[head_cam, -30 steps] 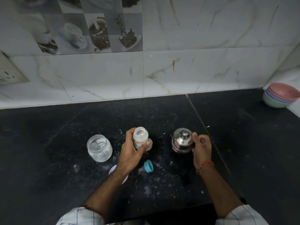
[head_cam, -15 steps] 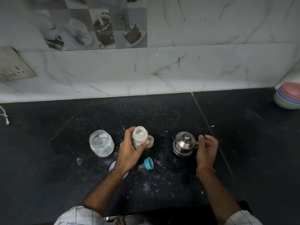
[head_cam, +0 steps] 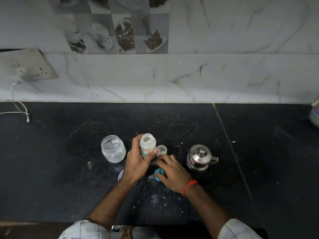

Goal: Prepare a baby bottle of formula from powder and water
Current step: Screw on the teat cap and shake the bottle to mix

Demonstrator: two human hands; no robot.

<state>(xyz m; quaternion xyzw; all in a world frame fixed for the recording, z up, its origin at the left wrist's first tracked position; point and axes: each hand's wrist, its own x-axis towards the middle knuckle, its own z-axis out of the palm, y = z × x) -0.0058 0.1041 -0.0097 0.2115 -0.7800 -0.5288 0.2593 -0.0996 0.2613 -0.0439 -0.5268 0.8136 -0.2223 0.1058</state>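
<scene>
Bottle [head_cam: 148,145] standing upright and uncapped near the middle of the black counter [head_cam: 259,169], mouth open, some white inside. Left hand [head_cam: 138,163] is gripping it: fingers [head_cam: 136,141] curling round the far side, thumb pressing the near side over the printed label.

Right hand [head_cam: 172,171] is lying low on the counter just beside the bottle's base, palm down, fingers reaching toward the left thumb; cannot tell whether they are closing on anything. A red thread [head_cam: 189,186] is circling that wrist. The teal ring [head_cam: 159,175] is lying partly under this hand, touching or nearly so. A small clear cap [head_cam: 162,150] is sitting just behind the bottle to its right.

Glass jar [head_cam: 113,149] is standing open just left of the left hand, white residue inside. A pale lid [head_cam: 120,175] is peeking out from beneath the left wrist. Steel kettle [head_cam: 199,156], lid on, handle pointing right, is standing apart to the right of both hands.

White specks are dusting the counter around the group. Farther out: a socket plate [head_cam: 29,66] on the marble-tile wall at left with a white cable [head_cam: 19,107] trailing onto the counter, and stacked bowls [head_cam: 314,116] showing at the right edge.
</scene>
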